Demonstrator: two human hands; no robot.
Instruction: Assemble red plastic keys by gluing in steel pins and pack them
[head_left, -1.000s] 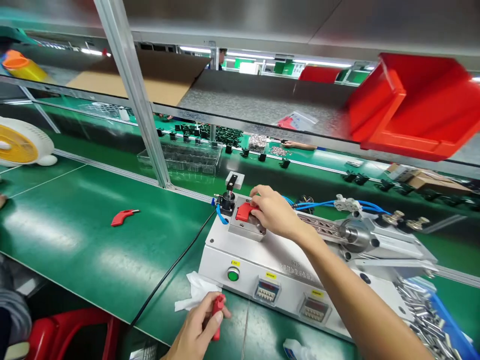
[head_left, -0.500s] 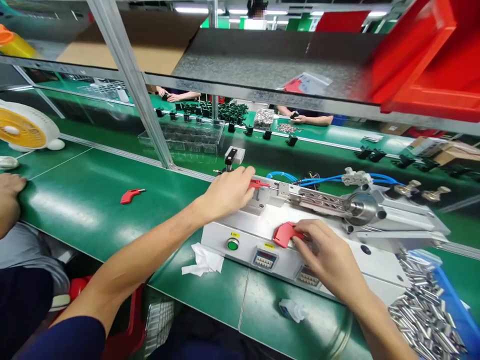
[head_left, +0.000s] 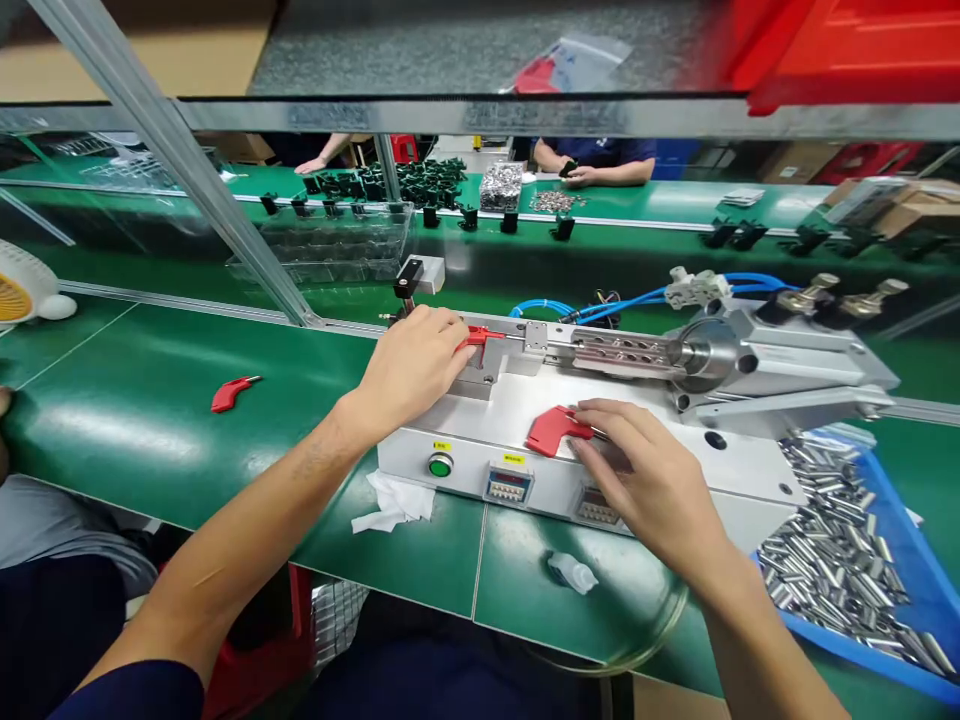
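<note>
My left hand (head_left: 412, 365) is at the left end of the grey bench machine (head_left: 495, 405). Its fingers close on a red plastic handle (head_left: 486, 334) seated in the metal fixture, its thin rod pointing right into a small block. The palm hides part of this handle. Over the machine's top plate, my right hand (head_left: 652, 475) pinches a second, angled red handle (head_left: 553, 430) by its metal-rod end. A third red handle (head_left: 229, 394) with a short metal tip lies on the green table to the left.
A blue bin (head_left: 911, 560) of metal tubes stands right of the machine. White tissue (head_left: 394, 500) and a small clear bottle (head_left: 572, 572) lie in front. A metal post (head_left: 187, 180) and overhead shelf (head_left: 465, 118) stand behind. Co-workers sit at the far bench (head_left: 660, 195).
The camera view has shifted, so the shelf sits higher and more of the blue bin shows. Both hands keep nearly the same places at the machine, each with its red handle.
</note>
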